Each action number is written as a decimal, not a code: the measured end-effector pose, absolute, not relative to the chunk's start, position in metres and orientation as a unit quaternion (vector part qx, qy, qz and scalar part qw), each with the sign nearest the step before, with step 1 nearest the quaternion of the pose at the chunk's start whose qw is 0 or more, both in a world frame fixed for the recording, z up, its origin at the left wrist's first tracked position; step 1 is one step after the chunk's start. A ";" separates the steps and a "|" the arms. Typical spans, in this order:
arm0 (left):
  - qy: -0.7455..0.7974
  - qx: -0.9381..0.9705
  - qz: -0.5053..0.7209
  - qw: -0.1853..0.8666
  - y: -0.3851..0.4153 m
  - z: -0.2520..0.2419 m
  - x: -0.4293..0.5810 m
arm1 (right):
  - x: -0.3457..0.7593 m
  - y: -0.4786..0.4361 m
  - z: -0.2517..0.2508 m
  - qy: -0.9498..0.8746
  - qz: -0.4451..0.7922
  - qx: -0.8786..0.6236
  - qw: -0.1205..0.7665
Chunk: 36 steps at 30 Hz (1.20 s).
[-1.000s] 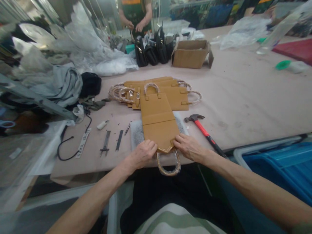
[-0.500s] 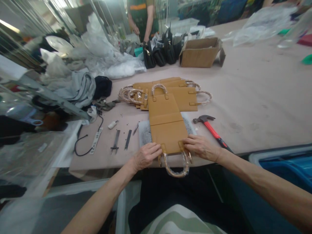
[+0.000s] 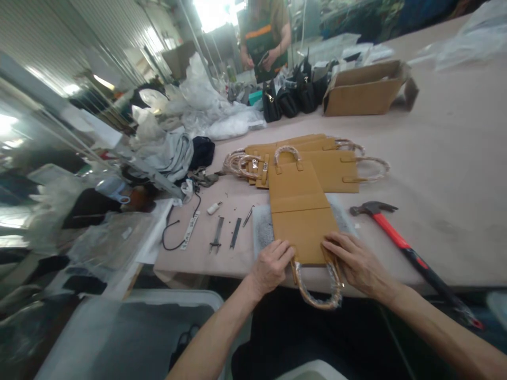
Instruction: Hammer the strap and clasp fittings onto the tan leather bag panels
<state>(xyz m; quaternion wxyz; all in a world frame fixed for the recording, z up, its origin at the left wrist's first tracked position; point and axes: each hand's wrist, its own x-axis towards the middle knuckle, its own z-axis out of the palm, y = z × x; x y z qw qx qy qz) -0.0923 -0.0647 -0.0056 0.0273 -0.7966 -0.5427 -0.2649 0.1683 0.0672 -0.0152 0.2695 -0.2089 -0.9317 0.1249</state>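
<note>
A tabletop (image 3: 443, 158) carries the tan panel (image 3: 303, 227), spread flat over a speckled board (image 3: 262, 229) — its far end overlaps the stack of tan panels (image 3: 340, 171). Left hand (image 3: 271, 266) and right hand (image 3: 358, 264): fingers clamped on the near corners, thumbs hidden. Done: wrapped handles are fitted at both ends, the near handle (image 3: 321, 304) overhanging the edge. Left: the panel lies unfolded; the near end appears under adjustment. Versus one second earlier: near edge straight, formerly bent to a point — hammer (image 3: 400, 240) unmoved.
</note>
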 end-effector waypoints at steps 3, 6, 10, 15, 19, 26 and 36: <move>-0.555 -0.759 -0.342 -0.018 -0.065 -0.002 -0.100 | 0.171 0.070 -0.020 -0.928 0.142 -0.200 0.280; -0.668 -0.648 -0.365 -0.029 -0.061 0.010 -0.128 | 0.177 0.072 -0.016 -0.933 0.171 -0.180 0.260; -0.877 -0.452 -0.151 -0.054 -0.047 0.035 -0.188 | 0.179 0.076 -0.012 -0.938 0.200 -0.173 0.223; -0.900 -0.398 -0.004 -0.177 -0.032 0.044 -0.236 | 0.173 0.073 -0.010 -0.924 0.230 -0.202 0.230; -0.889 -0.404 0.005 -0.216 -0.028 0.033 -0.246 | 0.168 0.070 -0.005 -0.911 0.258 -0.212 0.241; -0.887 -0.390 -0.053 -0.240 -0.045 0.027 -0.251 | 0.161 0.064 -0.008 -0.919 0.203 -0.198 0.274; -0.860 -0.246 -0.276 -0.352 -0.044 0.041 -0.225 | 0.156 0.059 -0.005 -0.931 0.137 -0.215 0.262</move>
